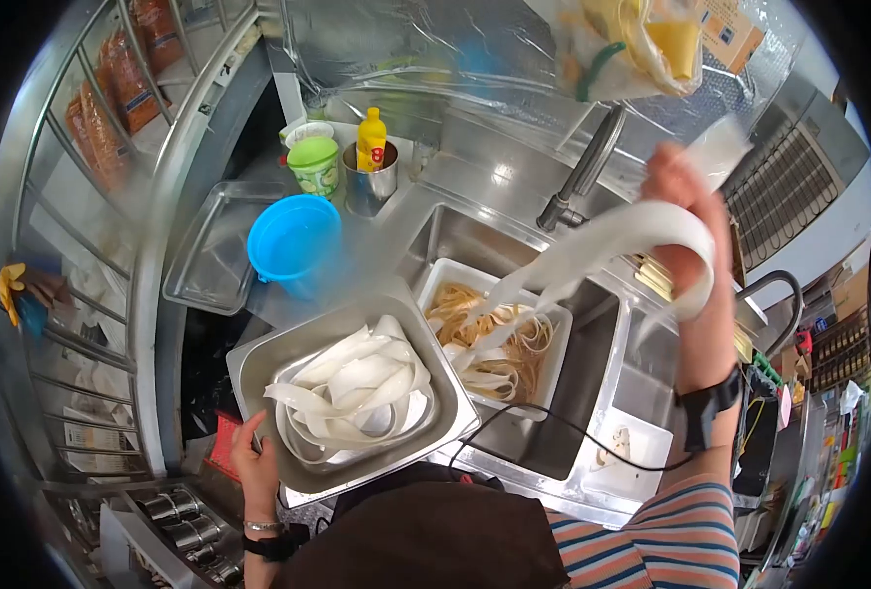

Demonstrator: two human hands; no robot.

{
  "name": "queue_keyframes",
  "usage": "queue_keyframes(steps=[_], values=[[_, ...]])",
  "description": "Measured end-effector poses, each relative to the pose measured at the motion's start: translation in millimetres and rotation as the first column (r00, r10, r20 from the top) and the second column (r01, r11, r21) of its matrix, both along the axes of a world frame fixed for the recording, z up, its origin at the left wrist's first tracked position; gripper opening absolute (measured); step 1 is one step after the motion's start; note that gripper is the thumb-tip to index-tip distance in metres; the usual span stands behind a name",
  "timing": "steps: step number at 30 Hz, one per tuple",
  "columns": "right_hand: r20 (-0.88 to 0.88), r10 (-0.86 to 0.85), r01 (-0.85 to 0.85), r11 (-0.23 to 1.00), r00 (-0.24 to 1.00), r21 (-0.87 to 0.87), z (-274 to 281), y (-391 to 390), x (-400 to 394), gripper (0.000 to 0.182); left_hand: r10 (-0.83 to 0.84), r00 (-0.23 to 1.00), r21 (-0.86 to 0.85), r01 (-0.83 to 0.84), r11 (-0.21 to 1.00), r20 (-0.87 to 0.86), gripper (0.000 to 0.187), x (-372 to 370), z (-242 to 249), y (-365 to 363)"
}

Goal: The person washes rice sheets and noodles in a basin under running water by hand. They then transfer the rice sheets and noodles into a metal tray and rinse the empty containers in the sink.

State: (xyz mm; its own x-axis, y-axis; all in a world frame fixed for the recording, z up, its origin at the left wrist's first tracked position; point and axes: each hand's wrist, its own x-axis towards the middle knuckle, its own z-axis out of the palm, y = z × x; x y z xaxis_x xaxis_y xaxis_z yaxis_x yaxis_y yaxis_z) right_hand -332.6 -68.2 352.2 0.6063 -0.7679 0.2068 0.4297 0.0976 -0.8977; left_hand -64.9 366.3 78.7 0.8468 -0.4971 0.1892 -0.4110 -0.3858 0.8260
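Stainless steel sink counter (514, 187) fills the view. On it, a metal tray (288, 358) holds wide white noodle strips (352, 388); the left hand (255, 461) grips its near edge. Beside it, a white tub (450, 275) contains brownish noodles (509, 353). The right hand (686, 211), raised above the tub, holds one long white strip (593, 250) hanging toward it.

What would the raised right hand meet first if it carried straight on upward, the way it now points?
Probably the hanging plastic bag above the right hand, though depth is unclear; the faucet stands off to its side.
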Motion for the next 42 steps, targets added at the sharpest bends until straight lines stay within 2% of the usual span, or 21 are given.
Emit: queue_keyframes(steps=[1,2,4,7,8,9,12,16,18,20,21,23,26,28,30,31,33,36,37,39,42], values=[[0.080,0.174,-0.169,0.983,0.982,-0.070,27.6,7.7,0.2,0.011,-0.001,0.999,-0.025,0.000,1.000,-0.040,0.043,1.6,-4.7,1.6],[-0.012,0.016,-0.019,0.971,1.000,-0.239,45.5,14.7,4.2,0.013,-0.004,0.997,-0.049,0.000,0.999,-0.079,0.044,1.7,-5.4,2.6],[-0.128,-0.030,-0.013,0.948,0.991,-0.318,46.3,15.8,8.1,0.017,-0.004,0.999,-0.029,0.002,1.000,-0.047,0.044,-0.6,-2.0,2.6],[-0.305,-0.243,0.118,0.920,0.921,-0.375,-16.8,11.2,16.6,0.028,-0.013,1.000,-0.009,0.013,1.000,-0.007,0.045,0.6,-0.1,1.8],[-0.367,-0.251,0.074,0.898,0.896,-0.433,-40.3,-2.8,11.2,0.030,-0.017,1.000,-0.012,0.017,1.000,-0.003,0.045,0.1,-0.9,0.7],[-0.422,-0.382,0.133,0.850,0.822,-0.509,-55.4,1.1,12.9,0.033,-0.018,1.000,-0.005,0.018,1.000,-0.007,0.045,-0.7,1.6,-0.1],[-0.611,-0.501,0.047,0.795,0.613,-0.604,-115.5,-16.2,1.8,0.032,-0.024,0.997,0.027,0.026,0.999,-0.080,0.045,-2.8,10.5,-2.3],[-0.778,-0.324,-0.078,0.900,0.538,-0.429,-215.4,-39.4,-8.1,0.031,-0.003,0.992,0.025,0.006,1.000,-0.122,0.045,-1.6,9.7,-1.1],[-0.863,-0.287,-0.063,0.938,0.416,-0.342,-264.9,-43.1,-9.2,0.032,0.012,0.985,0.061,-0.002,0.998,-0.171,0.044,-1.1,7.1,1.6],[-0.869,-0.247,-0.095,0.944,0.429,-0.315,-333.7,-48.9,-17.0,0.034,0.041,0.993,0.098,-0.030,0.995,-0.108,0.043,0.1,4.0,3.2],[-0.872,-0.236,-0.093,0.949,0.428,-0.302,-346.4,-45.2,-18.0,0.034,0.106,0.965,0.168,-0.067,0.984,-0.241,0.041,-7.2,25.4,-6.5],[-0.924,-0.136,-0.060,0.984,0.357,-0.168,-373.0,-35.3,-14.2,0.026,0.077,0.976,0.139,-0.049,0.989,-0.205,0.041,-8.9,24.9,-9.4],[-0.868,-0.091,-0.095,0.983,0.488,-0.156,-459.9,-27.6,-11.2,0.026,0.055,0.980,0.150,-0.026,0.988,-0.191,0.042,-9.9,25.2,-8.1],[-0.909,-0.049,-0.191,0.972,0.414,-0.139,-481.7,-18.2,-1.8,0.022,0.067,0.980,0.135,-0.042,0.990,-0.186,0.042,-10.8,25.9,-9.8],[-0.857,-0.049,-0.406,0.866,0.513,-0.293,-493.8,-5.6,14.4,0.026,0.092,0.979,0.163,-0.063,0.985,-0.182,0.042,-11.0,26.1,-10.1],[-0.856,-0.039,-0.406,0.868,0.516,-0.285,-497.9,-1.0,25.5,0.026,0.091,0.980,0.165,-0.061,0.984,-0.176,0.042,-9.9,24.3,-8.3],[-0.896,-0.145,-0.596,0.700,0.420,-0.393,-492.2,11.3,44.8,0.055,0.092,0.981,0.180,-0.060,0.982,-0.170,0.042,-9.8,21.8,-5.7],[-0.944,-0.060,-0.746,0.597,0.325,-0.295,-493.6,20.8,60.7,0.063,0.139,0.968,0.184,-0.100,0.978,-0.210,0.043,-8.6,22.9,-3.1],[-0.944,-0.049,-0.746,0.600,0.327,-0.290,-494.8,25.1,62.9,0.063,0.136,0.968,0.207,-0.092,0.974,-0.209,0.042,-8.0,24.1,-1.7],[-0.983,-0.132,-0.736,0.652,0.126,-0.182,-495.0,28.1,64.7,0.049,0.118,0.974,0.212,-0.076,0.974,-0.196,0.042,-10.1,26.9,-5.4],[-0.995,-0.094,-0.675,0.734,0.018,-0.081,-489.1,29.5,46.2,0.040,0.124,0.975,0.208,-0.084,0.975,-0.185,0.041,-11.3,27.6,-6.9]])
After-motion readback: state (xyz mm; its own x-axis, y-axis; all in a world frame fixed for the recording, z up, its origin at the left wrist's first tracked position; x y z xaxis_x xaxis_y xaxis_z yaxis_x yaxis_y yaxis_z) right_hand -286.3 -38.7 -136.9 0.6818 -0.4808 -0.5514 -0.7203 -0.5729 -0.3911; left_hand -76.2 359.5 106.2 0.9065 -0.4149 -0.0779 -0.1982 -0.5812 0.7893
